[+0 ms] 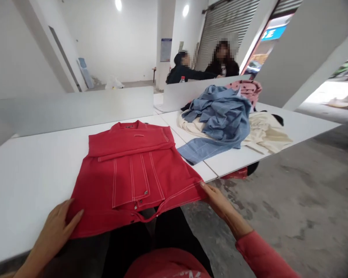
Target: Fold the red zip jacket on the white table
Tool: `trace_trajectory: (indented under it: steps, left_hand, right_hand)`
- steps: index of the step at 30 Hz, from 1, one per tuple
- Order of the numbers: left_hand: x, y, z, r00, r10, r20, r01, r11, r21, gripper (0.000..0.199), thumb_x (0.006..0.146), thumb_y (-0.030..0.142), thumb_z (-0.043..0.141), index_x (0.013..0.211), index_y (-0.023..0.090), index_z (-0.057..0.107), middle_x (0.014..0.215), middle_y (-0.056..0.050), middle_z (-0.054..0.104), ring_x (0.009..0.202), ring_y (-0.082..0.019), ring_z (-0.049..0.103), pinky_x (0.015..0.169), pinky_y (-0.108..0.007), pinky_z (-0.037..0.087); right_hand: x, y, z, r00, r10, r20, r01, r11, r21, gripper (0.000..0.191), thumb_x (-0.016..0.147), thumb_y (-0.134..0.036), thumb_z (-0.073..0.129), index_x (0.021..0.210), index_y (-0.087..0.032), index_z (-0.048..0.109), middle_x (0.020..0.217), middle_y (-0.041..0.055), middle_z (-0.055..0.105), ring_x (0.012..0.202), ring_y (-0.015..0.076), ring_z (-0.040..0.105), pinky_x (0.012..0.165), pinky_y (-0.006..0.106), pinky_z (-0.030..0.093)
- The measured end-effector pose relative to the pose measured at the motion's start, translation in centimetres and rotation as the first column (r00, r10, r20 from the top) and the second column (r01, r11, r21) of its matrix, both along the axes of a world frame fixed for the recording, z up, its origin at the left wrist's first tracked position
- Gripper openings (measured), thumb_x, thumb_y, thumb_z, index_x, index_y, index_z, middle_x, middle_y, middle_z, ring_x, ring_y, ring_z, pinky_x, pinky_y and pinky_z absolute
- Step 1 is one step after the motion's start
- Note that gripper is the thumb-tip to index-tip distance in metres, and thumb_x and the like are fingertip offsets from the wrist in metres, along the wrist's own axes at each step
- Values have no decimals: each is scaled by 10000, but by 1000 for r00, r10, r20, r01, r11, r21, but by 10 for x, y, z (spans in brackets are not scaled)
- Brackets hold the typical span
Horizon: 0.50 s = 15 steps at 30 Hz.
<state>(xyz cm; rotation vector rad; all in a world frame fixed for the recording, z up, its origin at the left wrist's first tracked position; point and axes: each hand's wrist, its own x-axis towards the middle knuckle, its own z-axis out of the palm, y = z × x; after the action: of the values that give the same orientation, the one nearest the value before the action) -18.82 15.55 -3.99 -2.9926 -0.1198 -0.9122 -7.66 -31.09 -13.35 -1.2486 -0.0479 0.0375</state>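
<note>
A red jacket (95, 181) with white stitching lies spread on the white table, its collar pointing away from me and its hem hanging slightly over the near edge. The sleeves are folded across its upper part, and a panel with a metal snap shows in the middle. My left hand (56, 224) holds the lower left corner, thumb on top of the cloth. At the lower right corner, my right hand (217, 199) pinches the hem with the thumb above; its other fingers are mostly hidden underneath.
On the right of the white table (26, 162) lies a pile of blue cloth (223, 112), cream cloth (268, 129) and pink cloth (246, 88). A low partition (104, 106) runs along the back. Two people (188, 73) are beyond it, near a red-capped bottle (182, 79).
</note>
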Motion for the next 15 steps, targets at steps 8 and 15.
trace_trajectory:
  steps: [8,15]
  left_hand:
    - [17,-54,34,995,98,-32,-100,848,-521,523,607,467,479,1047,185,500,1034,-86,591,878,-254,586,790,-379,481]
    - [-34,-93,50,998,16,-67,-69,193,-979,538,444,345,723,931,209,537,854,0,617,604,-126,583,514,-213,480]
  right_hand:
    - [32,-3,24,996,-58,-63,75,947,313,254,558,-264,710,743,-134,595,683,30,633,567,134,580,554,255,512]
    - [-1,-30,58,991,-134,29,119,945,305,233,587,-259,651,782,-139,604,764,76,644,677,194,618,626,319,543]
